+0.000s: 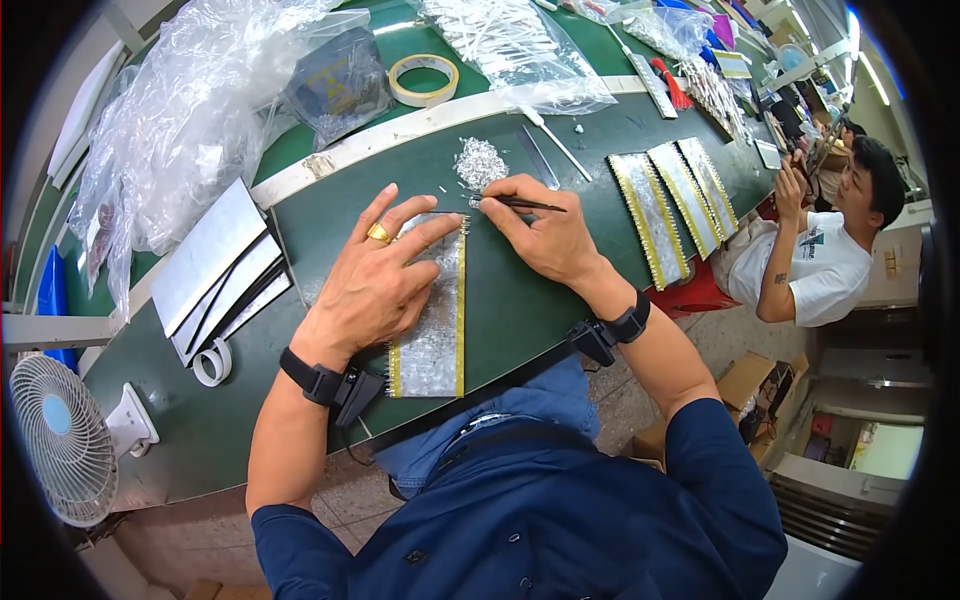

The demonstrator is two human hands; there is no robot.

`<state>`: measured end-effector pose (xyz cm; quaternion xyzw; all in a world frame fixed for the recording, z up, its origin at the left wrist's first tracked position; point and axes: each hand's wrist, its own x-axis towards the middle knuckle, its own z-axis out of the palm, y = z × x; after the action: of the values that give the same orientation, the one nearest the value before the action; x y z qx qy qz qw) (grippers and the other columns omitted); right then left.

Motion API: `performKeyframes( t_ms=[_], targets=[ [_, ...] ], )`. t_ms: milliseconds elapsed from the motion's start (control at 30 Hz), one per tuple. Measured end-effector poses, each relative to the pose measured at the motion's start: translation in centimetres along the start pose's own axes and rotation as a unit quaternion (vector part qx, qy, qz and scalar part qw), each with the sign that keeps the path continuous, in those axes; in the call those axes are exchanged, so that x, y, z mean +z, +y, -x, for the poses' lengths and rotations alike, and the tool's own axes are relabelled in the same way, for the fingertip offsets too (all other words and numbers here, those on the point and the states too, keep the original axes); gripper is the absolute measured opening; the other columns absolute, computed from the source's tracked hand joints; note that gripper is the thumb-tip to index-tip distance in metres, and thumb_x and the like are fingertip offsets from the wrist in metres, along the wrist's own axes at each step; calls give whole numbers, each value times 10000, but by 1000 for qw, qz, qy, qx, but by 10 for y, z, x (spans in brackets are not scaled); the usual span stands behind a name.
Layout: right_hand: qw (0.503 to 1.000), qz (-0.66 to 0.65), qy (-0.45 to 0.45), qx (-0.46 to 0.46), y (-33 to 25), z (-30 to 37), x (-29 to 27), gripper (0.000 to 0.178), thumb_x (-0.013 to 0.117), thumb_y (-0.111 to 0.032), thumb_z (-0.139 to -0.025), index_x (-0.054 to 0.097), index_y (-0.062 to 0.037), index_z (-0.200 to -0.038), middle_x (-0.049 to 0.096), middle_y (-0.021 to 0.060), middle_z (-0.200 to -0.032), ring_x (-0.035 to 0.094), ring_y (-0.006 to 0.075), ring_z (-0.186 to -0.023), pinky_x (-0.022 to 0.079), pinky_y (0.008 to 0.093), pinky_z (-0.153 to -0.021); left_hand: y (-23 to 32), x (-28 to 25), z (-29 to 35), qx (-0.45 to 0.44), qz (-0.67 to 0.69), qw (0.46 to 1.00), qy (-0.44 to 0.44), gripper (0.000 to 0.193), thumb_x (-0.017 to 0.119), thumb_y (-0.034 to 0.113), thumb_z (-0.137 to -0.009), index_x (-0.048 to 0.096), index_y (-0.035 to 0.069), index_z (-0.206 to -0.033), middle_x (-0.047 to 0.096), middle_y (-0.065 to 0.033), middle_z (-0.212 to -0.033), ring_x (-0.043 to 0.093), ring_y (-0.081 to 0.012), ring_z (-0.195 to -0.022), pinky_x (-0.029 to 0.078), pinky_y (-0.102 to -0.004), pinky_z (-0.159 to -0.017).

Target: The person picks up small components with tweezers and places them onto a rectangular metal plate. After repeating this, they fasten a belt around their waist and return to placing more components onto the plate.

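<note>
A grey metallic panel with yellow strips down its long sides lies on the green table in front of me. My left hand rests over its upper part, fingers apart, the index finger reaching to the top right corner. Small metal pins line the panel's edges. Pinched in my right hand is a pair of dark tweezers, its tip end hidden by my fingers, just beyond that corner. Right behind the fingertips sits a pile of tiny silvery-white pieces, with a few loose ones scattered at its near edge.
Three similar strips lie to the right, near a seated person. Stacked grey sheets, a white tape roll and a fan are left. Beyond a raised ledge are plastic bags and yellowish tape.
</note>
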<state>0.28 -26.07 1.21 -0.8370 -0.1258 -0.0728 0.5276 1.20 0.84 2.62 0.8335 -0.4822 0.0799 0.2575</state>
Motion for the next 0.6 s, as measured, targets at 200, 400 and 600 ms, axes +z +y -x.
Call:
performKeyframes(
  t_ms=[200, 400, 600],
  targets=[
    [1000, -6, -6, 12, 1, 0, 0, 167, 776, -50, -1023, 767, 16, -1177, 795, 89, -1120, 755, 129, -991, 643, 318, -893, 0, 0, 1, -3, 0, 1000, -2, 160, 760, 48, -800, 627, 49, -712, 651, -51, -1519, 506, -333, -1505, 281, -587, -1345],
    [974, 90, -29, -204, 3, 26, -9, 198, 810, 48, -933, 761, 39, -1125, 776, 155, -1090, 770, 261, -934, 633, 361, -838, 1, -1, -1, -5, -3, 1000, -1, 88, 750, 46, -827, 707, 53, -750, 672, -65, -1469, 531, -319, -1478, 301, -581, -1342],
    [933, 149, -65, -322, 0, 30, -8, 264, 832, 91, -861, 749, 47, -1108, 757, 184, -1063, 755, 346, -909, 621, 392, -803, 1, -1, -1, -2, -9, 1000, 6, 91, 741, 33, -822, 696, 51, -744, 683, -66, -1447, 546, -321, -1464, 311, -580, -1337]
  ],
)
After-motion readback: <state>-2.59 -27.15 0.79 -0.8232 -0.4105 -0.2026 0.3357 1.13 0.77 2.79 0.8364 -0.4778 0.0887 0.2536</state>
